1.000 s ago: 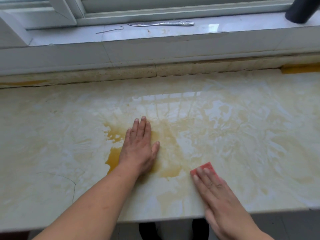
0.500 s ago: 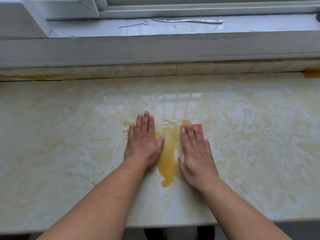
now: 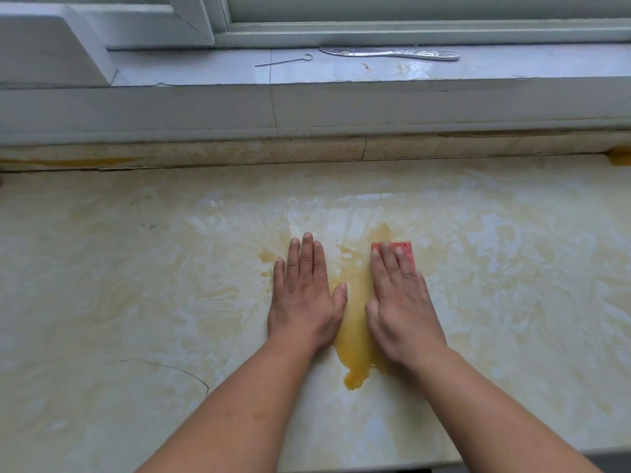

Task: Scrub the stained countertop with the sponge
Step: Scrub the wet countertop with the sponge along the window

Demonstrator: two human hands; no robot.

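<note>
Right hand: the right hand [image 3: 403, 312] lies flat, its straight fingers [image 3: 386, 264] close together and pressing down on the small pink-red rectangular sponge [image 3: 406, 251] — not curled round it.
Sponge: it sits under the right fingertips, its far edge and right corner showing beyond them; the rest is hidden under the palm side of the fingers.
Left hand: the left hand [image 3: 304, 302] rests flat on the glossy cream marble-patterned countertop [image 3: 136, 302], fingers straight and together, thumb spread toward the right hand, holding nothing.
Stain: the wet yellow-orange puddle of stain [image 3: 355, 336] runs between the two hands, from just beyond the fingertips back past the wrists, where a thick blob sits.
Slip risk: the sponge is only pressed, so on a wet glossy surface it could likely skid out from under the fingers.
Spread risk: a wide stroke may push liquid toward the near edge — the blob is closest to it.
Left-hand risk: the thumb lies at the puddle's edge and could smear it.
Ledge: a thin metal skewer [image 3: 283, 60] and a silvery patterned flat utensil [image 3: 392, 53] lie well beyond the fingertips.
</note>
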